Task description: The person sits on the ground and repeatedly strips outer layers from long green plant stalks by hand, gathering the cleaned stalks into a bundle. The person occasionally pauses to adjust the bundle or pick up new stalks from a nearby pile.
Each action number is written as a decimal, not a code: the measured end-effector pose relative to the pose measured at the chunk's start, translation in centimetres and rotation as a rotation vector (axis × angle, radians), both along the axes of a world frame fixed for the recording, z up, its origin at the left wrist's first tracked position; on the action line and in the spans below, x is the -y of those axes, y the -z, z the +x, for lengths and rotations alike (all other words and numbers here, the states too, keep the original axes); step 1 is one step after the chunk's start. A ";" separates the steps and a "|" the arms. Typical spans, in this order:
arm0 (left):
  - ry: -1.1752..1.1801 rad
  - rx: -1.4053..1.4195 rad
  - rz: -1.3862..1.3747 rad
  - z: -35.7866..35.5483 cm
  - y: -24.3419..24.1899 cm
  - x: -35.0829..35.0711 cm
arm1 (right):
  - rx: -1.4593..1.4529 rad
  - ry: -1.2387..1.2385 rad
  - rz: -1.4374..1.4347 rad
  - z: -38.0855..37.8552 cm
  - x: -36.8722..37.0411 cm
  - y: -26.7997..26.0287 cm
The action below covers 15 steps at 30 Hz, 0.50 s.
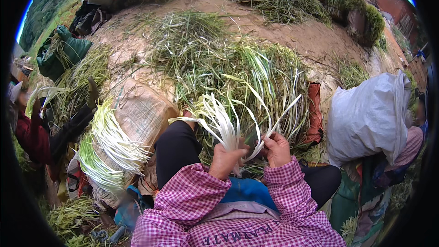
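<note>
My left hand [226, 159] grips a bunch of long, pale leafy stalks [223, 130], white with yellowish tips, that look like blanched chives. The bunch fans upward over my lap. Close beside it, my right hand [277, 149] pinches one or a few loose white stalks [271, 128] between thumb and fingers. Beyond both hands lies a heap of green and yellow leaves and stalks [205, 58], with a brighter green-and-white clump [257, 61] on top. To my left, sorted white stalks [116, 137] and green-and-white stalks [99, 166] rest in side-by-side piles.
A tan woven sack [144, 106] lies left of my knee. At right stand a full white sack [370, 120] and a red bag [314, 113]. Another person in a dark red sleeve [32, 140] sits at far left, near a green sack [65, 53]. More plant heaps [277, 3] lie farther back.
</note>
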<state>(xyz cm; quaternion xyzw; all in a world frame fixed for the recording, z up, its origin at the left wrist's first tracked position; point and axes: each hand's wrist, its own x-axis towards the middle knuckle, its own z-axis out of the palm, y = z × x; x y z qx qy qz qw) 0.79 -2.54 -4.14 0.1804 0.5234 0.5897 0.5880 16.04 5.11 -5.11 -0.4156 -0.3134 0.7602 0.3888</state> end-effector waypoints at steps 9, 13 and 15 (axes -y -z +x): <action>0.053 0.246 0.046 -0.5 -1.9 0.3 | 0.170 -0.317 0.439 -2.0 0.9 -2.5; -0.170 0.405 0.127 -4.2 -4.3 0.2 | -0.003 -0.524 0.289 -3.7 4.2 -3.9; -0.260 0.356 0.125 -5.9 -5.4 0.3 | 0.052 -0.565 0.312 -3.1 4.9 -4.2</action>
